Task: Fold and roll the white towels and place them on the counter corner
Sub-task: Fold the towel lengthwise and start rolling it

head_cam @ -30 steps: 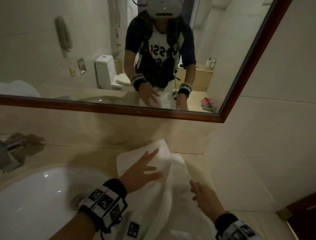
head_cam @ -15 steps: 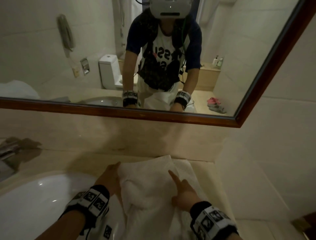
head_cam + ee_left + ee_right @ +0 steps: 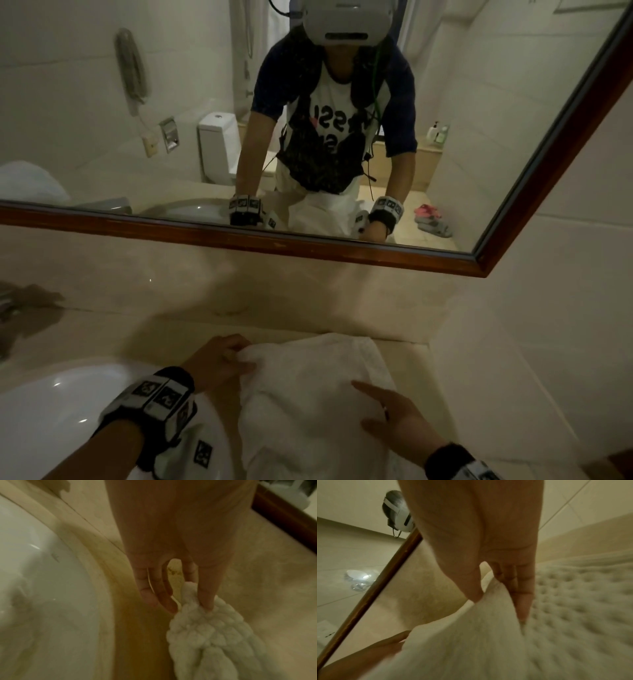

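Note:
A white towel point(image 3: 308, 404) lies on the beige counter point(image 3: 137, 335), reaching toward the back right corner. At the towel's far left corner my left hand point(image 3: 239, 358) pinches the edge; the left wrist view shows that corner of the towel point(image 3: 214, 635) caught between thumb and forefinger of my left hand point(image 3: 193, 601). My right hand point(image 3: 366, 404) rests on the towel's middle with the forefinger stretched out. In the right wrist view a raised fold of the towel point(image 3: 471, 642) runs between the thumb and straight fingers of my right hand point(image 3: 498, 601).
A white sink basin point(image 3: 51, 411) sits just left of the towel, with a faucet point(image 3: 10, 305) at the far left. A wood-framed mirror point(image 3: 239, 240) hangs above the backsplash. The side wall point(image 3: 531, 359) closes off the counter on the right.
My left hand left the top of the towel, where it lay spread, and took hold of the far left corner. My right hand came from the right edge onto the middle.

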`<state>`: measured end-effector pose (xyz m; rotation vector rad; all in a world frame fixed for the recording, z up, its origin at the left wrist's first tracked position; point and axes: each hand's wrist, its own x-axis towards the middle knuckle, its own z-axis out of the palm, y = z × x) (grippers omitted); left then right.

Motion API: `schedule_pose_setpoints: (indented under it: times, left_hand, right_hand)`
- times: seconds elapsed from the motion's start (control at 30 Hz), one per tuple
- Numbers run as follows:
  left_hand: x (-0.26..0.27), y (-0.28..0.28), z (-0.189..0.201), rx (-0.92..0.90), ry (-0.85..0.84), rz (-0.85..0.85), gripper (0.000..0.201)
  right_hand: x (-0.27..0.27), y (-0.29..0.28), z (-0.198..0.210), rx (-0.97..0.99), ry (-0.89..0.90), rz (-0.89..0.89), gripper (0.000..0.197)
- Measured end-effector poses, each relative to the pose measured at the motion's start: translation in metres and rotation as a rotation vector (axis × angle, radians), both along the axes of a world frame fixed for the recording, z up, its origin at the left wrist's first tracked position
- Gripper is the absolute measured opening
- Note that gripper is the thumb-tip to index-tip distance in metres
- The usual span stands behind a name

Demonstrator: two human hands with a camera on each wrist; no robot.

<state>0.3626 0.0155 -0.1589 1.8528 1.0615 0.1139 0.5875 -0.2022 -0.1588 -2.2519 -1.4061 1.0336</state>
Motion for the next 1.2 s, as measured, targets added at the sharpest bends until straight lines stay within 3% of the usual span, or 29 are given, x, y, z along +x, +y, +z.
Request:
schedule_pose_setpoints:
  times: [0.1,0.2,0.3,0.4,0.5,0.57,0.7,0.83,0.9,0.97,1.07,1.2]
  left_hand:
    - [-0.003,0.001,0.008,-0.094,-0.019,-0.100,0.017]
    - [-0.011,0.009,0.011,0.035,0.196,-0.293,0.020]
    - [-0.007,0.015,0.018,0.230,0.309,-0.223,0.018]
    - [0.007,0.014,0.022,0.366,0.352,-0.046,0.025]
    - [0.014,-0.008,0.008,0.384,0.496,-0.058,0.056]
    - [0.011,-0.027,0.001,0.308,0.424,-0.060,0.071]
    - [-0.016,-0.054,0.009,0.222,0.275,0.035,0.080]
    - [-0.043,-0.101,0.013,-0.100,0.243,-0.060,0.077]
    - [-0.049,-0.128,0.009,-0.275,0.211,-0.076,0.070]
    - [-0.048,-0.150,0.005,-0.308,0.167,-0.059,0.055]
    - [-0.046,-0.164,-0.005,-0.221,0.116,0.088,0.046]
    - [-0.051,-0.159,0.007,-0.167,-0.011,0.367,0.049]
  right_hand:
    - [0.008,0.015,-0.007,-0.006,-0.084,-0.017,0.049]
    - [0.016,0.013,-0.010,0.155,-0.138,-0.135,0.049]
    - [0.025,0.013,-0.006,0.317,-0.167,-0.272,0.041]
    - [0.022,0.024,-0.010,0.063,-0.252,-0.200,0.046]
    - [0.010,0.027,-0.007,-0.216,-0.272,-0.104,0.054]
    - [0.005,0.018,0.005,-0.241,-0.265,-0.081,0.064]
    - [-0.011,-0.022,0.031,-0.063,-0.320,-0.091,0.072]
    - [-0.068,-0.064,0.038,-0.123,-0.028,-0.071,0.078]
    - [-0.099,-0.074,0.027,-0.087,0.018,-0.041,0.084]
    - [-0.118,-0.077,0.015,-0.028,0.009,-0.037,0.083]
    - [-0.114,-0.081,0.017,0.110,0.075,-0.222,0.066]
    - [-0.056,-0.095,0.051,0.411,0.258,-0.592,0.048]
